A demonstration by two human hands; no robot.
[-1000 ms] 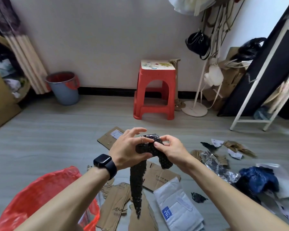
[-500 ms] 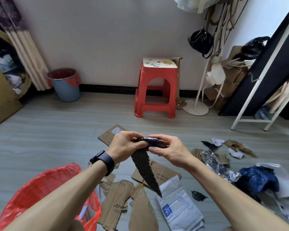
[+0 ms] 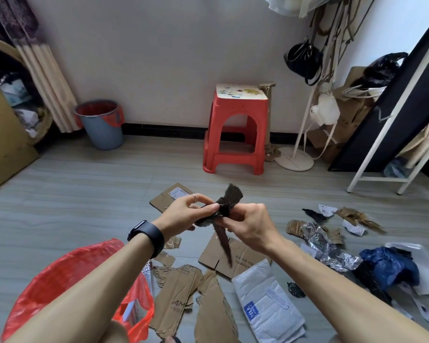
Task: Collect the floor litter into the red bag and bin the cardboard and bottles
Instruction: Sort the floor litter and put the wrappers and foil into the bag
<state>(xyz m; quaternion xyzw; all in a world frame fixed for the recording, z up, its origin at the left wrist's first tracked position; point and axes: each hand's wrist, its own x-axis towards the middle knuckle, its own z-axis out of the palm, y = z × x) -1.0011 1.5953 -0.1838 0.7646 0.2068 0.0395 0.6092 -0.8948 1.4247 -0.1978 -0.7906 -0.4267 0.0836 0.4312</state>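
Both hands hold a strip of black bubble wrap (image 3: 229, 200) above the floor. My left hand (image 3: 181, 215) pinches one end and my right hand (image 3: 248, 225) grips the middle, with a tail of the strip hanging down between them. The open red bag (image 3: 57, 280) sits at the lower left, under my left forearm. Torn cardboard pieces (image 3: 176, 290) and a flat cardboard sheet (image 3: 235, 258) lie on the floor below my hands. A white padded mailer (image 3: 268, 310) lies beside them. No bottles are in sight.
A blue bin with a red liner (image 3: 100, 125) stands by the back wall, a red stool (image 3: 238, 129) to its right. Foil (image 3: 327, 246), a blue bag (image 3: 389, 266) and paper scraps (image 3: 352, 219) litter the right floor. A white rack (image 3: 391, 134) stands far right.
The long hanging strip has been folded and bunched up between my hands, so one end now sticks up and only a short tail hangs. My hands stayed close together.
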